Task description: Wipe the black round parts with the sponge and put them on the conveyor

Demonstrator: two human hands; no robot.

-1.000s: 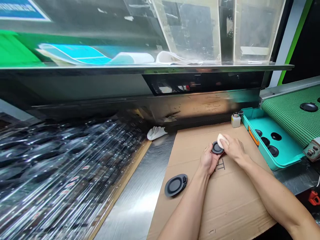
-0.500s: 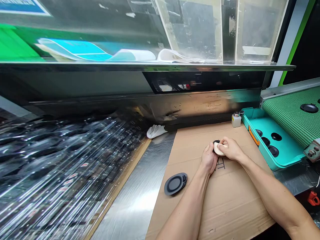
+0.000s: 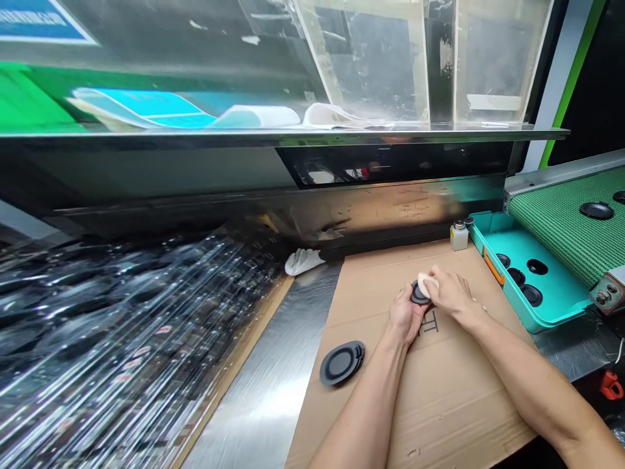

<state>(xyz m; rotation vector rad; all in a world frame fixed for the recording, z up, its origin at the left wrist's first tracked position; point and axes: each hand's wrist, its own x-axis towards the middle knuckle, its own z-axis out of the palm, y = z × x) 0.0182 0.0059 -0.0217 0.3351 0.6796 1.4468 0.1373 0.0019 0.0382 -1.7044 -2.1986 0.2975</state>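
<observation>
Currently we cup round black disc (image 3: 418,294) in left hand (image 3: 404,316), right hand (image 3: 452,296) pinching white pad (image 3: 426,284) onto it; disc lies between hands, against left fingers, round, no long axis.

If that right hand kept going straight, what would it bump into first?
Probably the dark round disc in the left hand; the white pad in the right hand seems pressed against it.
</observation>
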